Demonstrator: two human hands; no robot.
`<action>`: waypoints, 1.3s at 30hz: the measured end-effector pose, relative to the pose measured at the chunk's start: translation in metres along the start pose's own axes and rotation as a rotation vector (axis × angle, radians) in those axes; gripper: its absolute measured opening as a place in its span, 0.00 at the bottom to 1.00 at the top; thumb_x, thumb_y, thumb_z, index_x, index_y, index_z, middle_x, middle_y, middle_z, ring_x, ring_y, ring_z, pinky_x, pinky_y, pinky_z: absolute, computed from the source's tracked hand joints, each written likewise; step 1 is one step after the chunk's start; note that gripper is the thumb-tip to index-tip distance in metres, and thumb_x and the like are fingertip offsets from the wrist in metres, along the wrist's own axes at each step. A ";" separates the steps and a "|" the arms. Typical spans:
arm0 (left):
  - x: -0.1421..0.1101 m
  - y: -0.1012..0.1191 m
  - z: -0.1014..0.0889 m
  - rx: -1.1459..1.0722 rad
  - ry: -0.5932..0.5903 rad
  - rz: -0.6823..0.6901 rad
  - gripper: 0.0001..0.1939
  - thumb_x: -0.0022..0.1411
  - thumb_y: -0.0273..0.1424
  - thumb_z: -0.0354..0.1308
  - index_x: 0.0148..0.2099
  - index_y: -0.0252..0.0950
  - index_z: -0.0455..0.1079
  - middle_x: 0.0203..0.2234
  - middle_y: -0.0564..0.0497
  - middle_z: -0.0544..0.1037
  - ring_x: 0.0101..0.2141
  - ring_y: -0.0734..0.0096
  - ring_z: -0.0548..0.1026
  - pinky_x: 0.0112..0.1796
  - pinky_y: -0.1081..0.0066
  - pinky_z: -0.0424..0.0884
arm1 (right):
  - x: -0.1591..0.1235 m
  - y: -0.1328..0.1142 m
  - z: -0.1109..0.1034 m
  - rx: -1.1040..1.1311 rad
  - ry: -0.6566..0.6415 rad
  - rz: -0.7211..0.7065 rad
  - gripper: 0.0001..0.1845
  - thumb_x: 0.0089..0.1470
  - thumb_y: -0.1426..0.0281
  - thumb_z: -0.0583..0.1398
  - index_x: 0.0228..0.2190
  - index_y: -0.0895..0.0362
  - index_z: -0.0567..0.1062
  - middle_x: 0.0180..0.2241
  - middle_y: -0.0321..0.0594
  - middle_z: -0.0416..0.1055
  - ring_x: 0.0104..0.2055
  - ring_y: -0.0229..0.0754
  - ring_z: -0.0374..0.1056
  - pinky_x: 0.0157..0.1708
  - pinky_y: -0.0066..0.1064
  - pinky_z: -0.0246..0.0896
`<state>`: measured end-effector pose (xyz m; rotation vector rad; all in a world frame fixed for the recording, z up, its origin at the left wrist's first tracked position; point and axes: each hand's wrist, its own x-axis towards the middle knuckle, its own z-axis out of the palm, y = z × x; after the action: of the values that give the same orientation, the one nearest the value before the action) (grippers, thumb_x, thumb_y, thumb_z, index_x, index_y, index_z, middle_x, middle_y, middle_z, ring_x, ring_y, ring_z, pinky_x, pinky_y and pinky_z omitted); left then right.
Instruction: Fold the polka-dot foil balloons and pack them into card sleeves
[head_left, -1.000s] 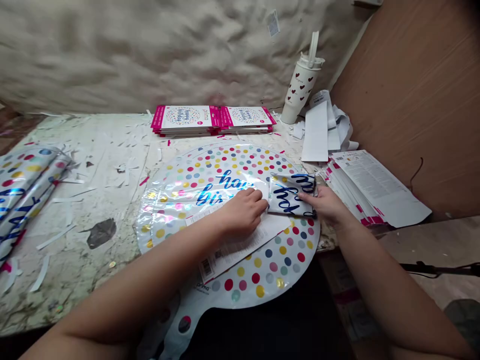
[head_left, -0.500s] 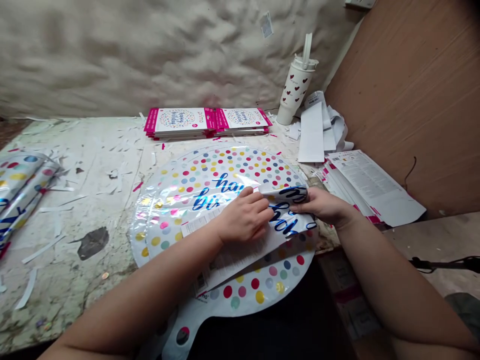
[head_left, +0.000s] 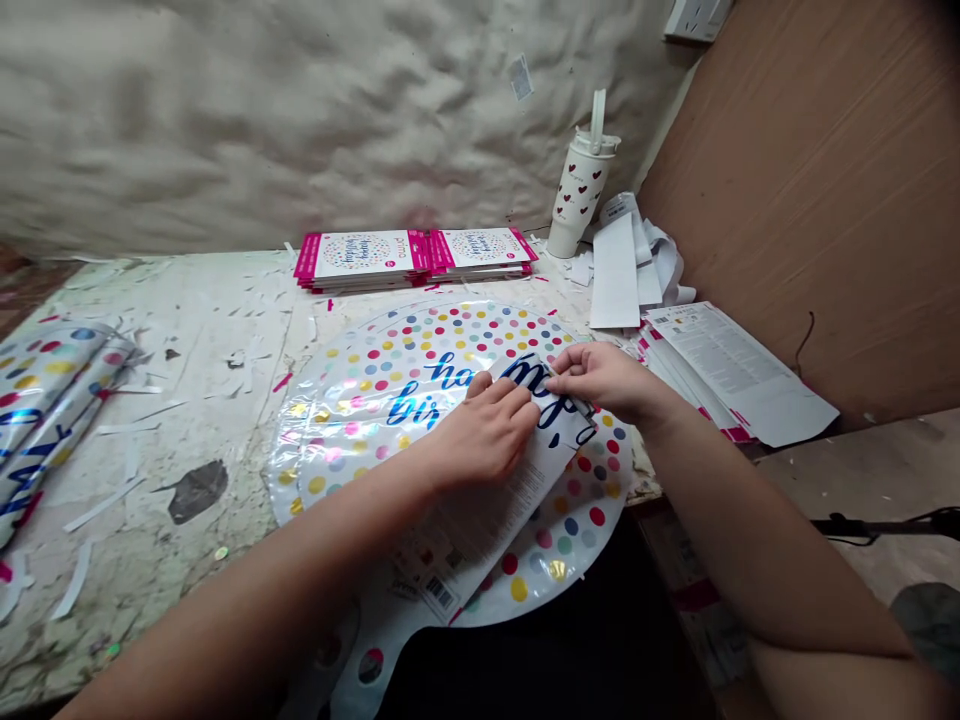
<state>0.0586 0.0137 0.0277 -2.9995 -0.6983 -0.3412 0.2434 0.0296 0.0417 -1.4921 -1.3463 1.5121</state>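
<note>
- Fingers (head_left: 504,402) of the left hand (head_left: 484,437) lie together and flat, pressing down on a folded flap (head_left: 541,392) of a foil balloon (head_left: 360,420), not clamped on it.
- Fingers (head_left: 577,365) of the right hand (head_left: 607,380) reach the flap's upper edge and look curled onto it, though from this angle it is hard to tell whether they are clamped or only resting there.
- Balloon lies flat on the tabletop (head_left: 172,330), polka dots and blue script facing up, its tail (head_left: 367,665) toward the person.
- Printed insert (head_left: 469,525) with a barcode lies on the balloon, partly under the flap and running toward the tail.
- Even pressure close to the crease, with the flap's edges kept square to the insert, makes for a straight, flat fold.
- Beyond the balloon: stacked pink-edged cards (head_left: 412,257), a heart-print tumbler (head_left: 577,190) and white paper strips (head_left: 615,272).
- Right of the balloon: printed sheets (head_left: 739,375).
- Left of the balloon: folded balloons (head_left: 52,410).
</note>
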 end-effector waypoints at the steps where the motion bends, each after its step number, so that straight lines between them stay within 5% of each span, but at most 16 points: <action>1: 0.000 0.002 -0.001 0.008 0.008 -0.009 0.08 0.60 0.28 0.43 0.35 0.33 0.63 0.32 0.45 0.68 0.35 0.60 0.63 0.41 0.58 0.58 | 0.003 -0.002 0.003 -0.049 0.005 -0.006 0.10 0.36 0.74 0.67 0.22 0.60 0.70 0.14 0.30 0.66 0.17 0.30 0.60 0.15 0.20 0.54; 6: -0.010 0.006 -0.006 0.034 0.020 -0.058 0.08 0.60 0.26 0.43 0.35 0.32 0.64 0.33 0.43 0.69 0.35 0.60 0.64 0.41 0.60 0.60 | 0.007 -0.012 0.009 -0.228 -0.311 -0.030 0.01 0.42 0.76 0.61 0.24 0.61 0.74 0.19 0.34 0.69 0.19 0.31 0.62 0.19 0.23 0.57; 10: -0.024 -0.001 -0.022 0.063 0.050 -0.182 0.10 0.61 0.27 0.42 0.34 0.33 0.64 0.30 0.44 0.68 0.33 0.60 0.64 0.38 0.59 0.62 | -0.013 -0.016 0.003 -0.146 -0.022 -0.323 0.19 0.44 0.69 0.64 0.41 0.57 0.73 0.38 0.40 0.73 0.36 0.38 0.68 0.34 0.28 0.65; 12: -0.030 -0.003 -0.035 0.098 0.118 -0.228 0.09 0.61 0.27 0.43 0.34 0.34 0.63 0.30 0.44 0.69 0.34 0.59 0.65 0.38 0.59 0.63 | -0.025 -0.013 0.011 -0.042 0.023 -0.388 0.29 0.41 0.67 0.66 0.47 0.54 0.68 0.41 0.41 0.71 0.39 0.40 0.68 0.37 0.31 0.66; 15: -0.039 0.001 -0.056 0.195 0.440 -0.278 0.06 0.59 0.26 0.48 0.39 0.37 0.63 0.38 0.46 0.69 0.42 0.57 0.66 0.47 0.52 0.57 | -0.039 -0.009 0.033 0.167 -0.042 -0.425 0.23 0.46 0.63 0.63 0.45 0.54 0.70 0.37 0.40 0.73 0.38 0.42 0.69 0.39 0.35 0.66; 17: -0.047 0.005 -0.066 0.188 0.789 -0.360 0.14 0.58 0.30 0.51 0.47 0.42 0.60 0.48 0.48 0.65 0.50 0.53 0.61 0.51 0.48 0.51 | -0.046 -0.009 0.043 0.252 0.084 -0.496 0.15 0.48 0.63 0.62 0.39 0.54 0.72 0.35 0.39 0.73 0.38 0.42 0.69 0.41 0.37 0.65; 19: -0.056 0.008 -0.069 -0.054 0.952 -0.457 0.24 0.58 0.36 0.53 0.55 0.42 0.54 0.55 0.48 0.59 0.54 0.50 0.58 0.52 0.49 0.54 | -0.051 -0.012 0.046 0.265 0.224 -0.554 0.12 0.47 0.63 0.63 0.36 0.52 0.73 0.33 0.38 0.73 0.38 0.44 0.69 0.42 0.37 0.64; 21: -0.065 0.010 -0.066 -0.473 0.768 -0.525 0.25 0.58 0.39 0.52 0.56 0.39 0.55 0.52 0.46 0.65 0.51 0.51 0.64 0.47 0.53 0.63 | -0.054 -0.015 0.045 0.275 0.291 -0.570 0.14 0.46 0.61 0.63 0.36 0.51 0.72 0.34 0.38 0.73 0.40 0.45 0.69 0.42 0.38 0.64; 24: -0.078 0.011 -0.055 -0.876 0.501 -0.608 0.11 0.59 0.35 0.54 0.45 0.39 0.68 0.38 0.49 0.76 0.39 0.60 0.73 0.39 0.61 0.71 | -0.053 -0.015 0.043 0.324 0.150 -0.533 0.25 0.42 0.56 0.65 0.43 0.50 0.70 0.35 0.40 0.73 0.40 0.48 0.69 0.40 0.40 0.65; 27: -0.086 0.011 -0.051 -0.963 0.653 -0.700 0.09 0.59 0.34 0.55 0.43 0.42 0.69 0.39 0.52 0.76 0.41 0.60 0.73 0.42 0.59 0.71 | -0.049 -0.012 0.047 0.339 -0.013 -0.543 0.18 0.41 0.60 0.66 0.36 0.51 0.74 0.33 0.40 0.74 0.38 0.47 0.70 0.38 0.41 0.66; 30: -0.084 0.013 -0.054 -1.005 0.702 -0.726 0.18 0.58 0.35 0.57 0.51 0.42 0.63 0.45 0.49 0.73 0.48 0.56 0.69 0.47 0.56 0.68 | -0.044 -0.012 0.056 0.350 0.009 -0.584 0.08 0.46 0.63 0.64 0.31 0.51 0.74 0.34 0.39 0.74 0.38 0.46 0.70 0.39 0.41 0.66; 36: -0.071 0.018 -0.055 -1.154 0.667 -0.697 0.43 0.53 0.34 0.62 0.63 0.42 0.37 0.49 0.44 0.69 0.48 0.57 0.69 0.45 0.58 0.70 | -0.036 -0.014 0.076 0.354 -0.004 -0.560 0.24 0.39 0.66 0.68 0.40 0.51 0.68 0.41 0.40 0.72 0.44 0.47 0.68 0.44 0.39 0.65; 39: -0.076 0.014 -0.058 -1.194 0.639 -0.724 0.37 0.53 0.34 0.62 0.60 0.39 0.48 0.48 0.44 0.70 0.48 0.57 0.69 0.46 0.60 0.69 | -0.037 -0.014 0.072 0.344 -0.035 -0.517 0.21 0.40 0.66 0.67 0.39 0.52 0.70 0.39 0.40 0.73 0.41 0.45 0.69 0.40 0.37 0.66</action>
<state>-0.0135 -0.0370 0.0670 -2.8388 -1.9469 -2.2972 0.1778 -0.0179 0.0556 -0.8268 -1.2840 1.3444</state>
